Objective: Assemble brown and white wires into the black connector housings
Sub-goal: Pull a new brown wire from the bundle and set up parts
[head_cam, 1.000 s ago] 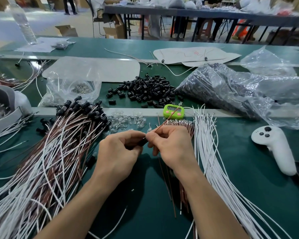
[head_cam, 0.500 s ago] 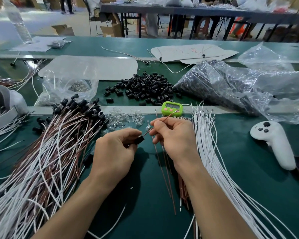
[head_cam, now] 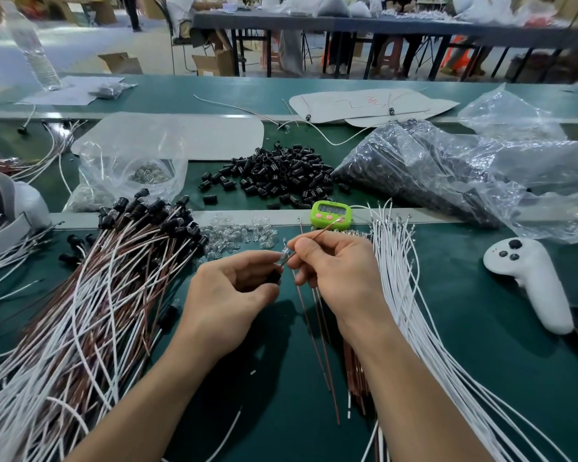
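My left hand (head_cam: 237,288) pinches a small black connector housing (head_cam: 274,277) between thumb and fingers. My right hand (head_cam: 334,265) pinches a brown wire (head_cam: 317,231) whose lower tip meets the housing, beside a tiny clear part (head_cam: 285,252); the wire's far end points up toward the timer. Loose black housings (head_cam: 281,175) lie in a pile beyond. A bundle of white wires (head_cam: 404,295) lies right of my right hand. More brown wires (head_cam: 317,341) lie under my right wrist. Finished brown and white wires with black housings (head_cam: 90,295) are heaped on the left.
A green timer (head_cam: 331,214) sits just beyond my hands, next to small clear parts (head_cam: 241,235). A white controller (head_cam: 531,281) lies at the right. Plastic bags (head_cam: 447,175) of housings and a clear bag (head_cam: 131,175) sit farther back. A grey headset (head_cam: 4,208) is at the left edge.
My hands have drawn slightly apart and risen; the brown wire's tip now meets the housing near a clear part, where before both hands were pressed close together.
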The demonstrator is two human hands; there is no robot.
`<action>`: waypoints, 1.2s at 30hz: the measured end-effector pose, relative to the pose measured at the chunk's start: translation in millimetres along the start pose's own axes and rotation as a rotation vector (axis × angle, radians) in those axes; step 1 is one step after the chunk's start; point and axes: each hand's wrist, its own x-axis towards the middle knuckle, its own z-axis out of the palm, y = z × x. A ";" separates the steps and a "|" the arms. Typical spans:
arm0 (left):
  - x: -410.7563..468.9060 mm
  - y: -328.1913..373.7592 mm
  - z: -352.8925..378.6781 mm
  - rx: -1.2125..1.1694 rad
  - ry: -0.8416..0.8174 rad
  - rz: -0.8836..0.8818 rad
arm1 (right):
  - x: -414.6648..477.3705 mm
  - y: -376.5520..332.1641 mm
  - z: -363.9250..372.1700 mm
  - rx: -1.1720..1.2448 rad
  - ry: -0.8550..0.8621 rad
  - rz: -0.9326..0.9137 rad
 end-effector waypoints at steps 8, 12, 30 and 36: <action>0.3 -1.7 -1.0 0.048 0.101 0.054 | -7.2 0.0 8.7 -0.012 -0.183 0.085; 2.8 -2.5 -2.6 0.063 0.147 0.019 | -6.9 -3.3 4.7 -0.013 -0.041 0.034; -5.2 -0.9 3.8 0.137 0.161 0.147 | -6.7 -2.6 1.6 -0.058 -0.130 0.007; -3.4 2.8 1.5 0.115 0.139 0.099 | -4.5 0.9 0.4 -0.070 -0.162 -0.024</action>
